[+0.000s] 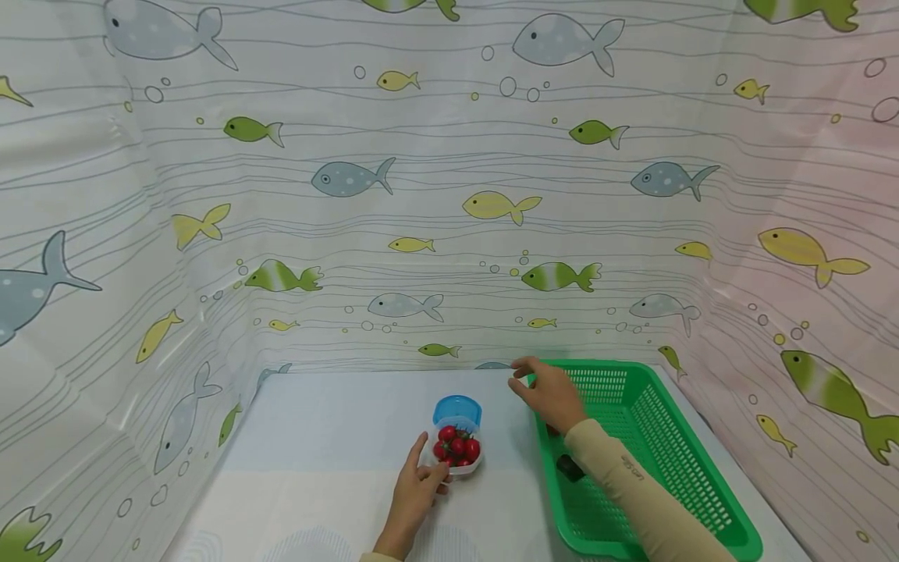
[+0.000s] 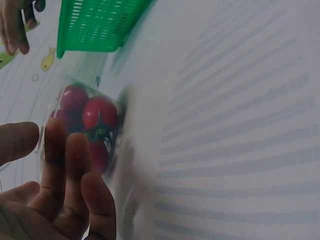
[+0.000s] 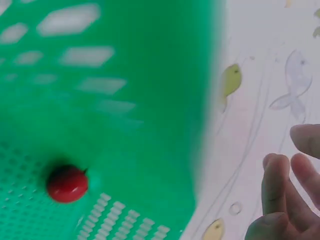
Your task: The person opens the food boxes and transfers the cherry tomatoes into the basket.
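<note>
Tomatoes (image 1: pixel 457 446) fill a box (image 1: pixel 465 470) between the hands (image 1: pixel 416 492) (image 1: pixel 553 396), near a basket (image 1: pixel 635 425).

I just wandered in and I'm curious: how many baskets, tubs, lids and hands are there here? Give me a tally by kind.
Baskets: 1, the green basket
Tubs: 1, the clear tub holding red tomatoes
Lids: 1, the blue lid
Hands: 2, the left hand and the right hand
Total: 5
</note>
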`<state>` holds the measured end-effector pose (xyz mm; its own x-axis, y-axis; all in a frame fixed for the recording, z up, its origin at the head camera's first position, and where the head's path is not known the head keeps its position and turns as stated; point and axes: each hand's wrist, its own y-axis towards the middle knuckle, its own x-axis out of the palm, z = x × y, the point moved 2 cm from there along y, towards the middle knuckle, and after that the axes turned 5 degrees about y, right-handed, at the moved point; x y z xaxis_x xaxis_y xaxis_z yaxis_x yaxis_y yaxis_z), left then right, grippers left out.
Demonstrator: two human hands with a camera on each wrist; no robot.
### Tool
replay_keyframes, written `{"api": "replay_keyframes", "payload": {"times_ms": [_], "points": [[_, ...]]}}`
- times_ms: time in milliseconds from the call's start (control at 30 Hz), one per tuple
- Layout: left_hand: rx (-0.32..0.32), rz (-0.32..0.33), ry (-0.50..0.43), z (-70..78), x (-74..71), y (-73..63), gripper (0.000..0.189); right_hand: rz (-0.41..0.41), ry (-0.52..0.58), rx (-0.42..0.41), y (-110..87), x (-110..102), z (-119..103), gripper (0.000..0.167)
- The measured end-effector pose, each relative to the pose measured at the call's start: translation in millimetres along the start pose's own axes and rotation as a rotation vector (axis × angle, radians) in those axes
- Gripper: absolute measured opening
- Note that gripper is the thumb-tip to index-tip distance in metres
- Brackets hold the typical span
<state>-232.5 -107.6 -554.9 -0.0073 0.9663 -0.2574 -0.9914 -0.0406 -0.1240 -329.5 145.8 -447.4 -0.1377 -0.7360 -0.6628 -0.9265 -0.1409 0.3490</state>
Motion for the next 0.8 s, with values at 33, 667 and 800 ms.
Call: {"api": "replay_keyframes", "payload": {"times_ms": [33, 667, 800], "points": [[0.003, -0.001, -0.002, -0.4, 0.2, 0.4, 0.075, -0.008, -0.006, -0.011, 0.4, 2, -4, 0.025], [0.026, -0.016, -0.016, -2.0, -0.5, -0.1, 0.072, -0.279, -0.028, -0.06, -5.4, 48, -41, 0.023], [0.036, -0.023, -0.022, -1.2, -1.7, -0.7, 0.072, -0.345, -0.024, -0.086, -7.9, 59, -43, 0.024]]}}
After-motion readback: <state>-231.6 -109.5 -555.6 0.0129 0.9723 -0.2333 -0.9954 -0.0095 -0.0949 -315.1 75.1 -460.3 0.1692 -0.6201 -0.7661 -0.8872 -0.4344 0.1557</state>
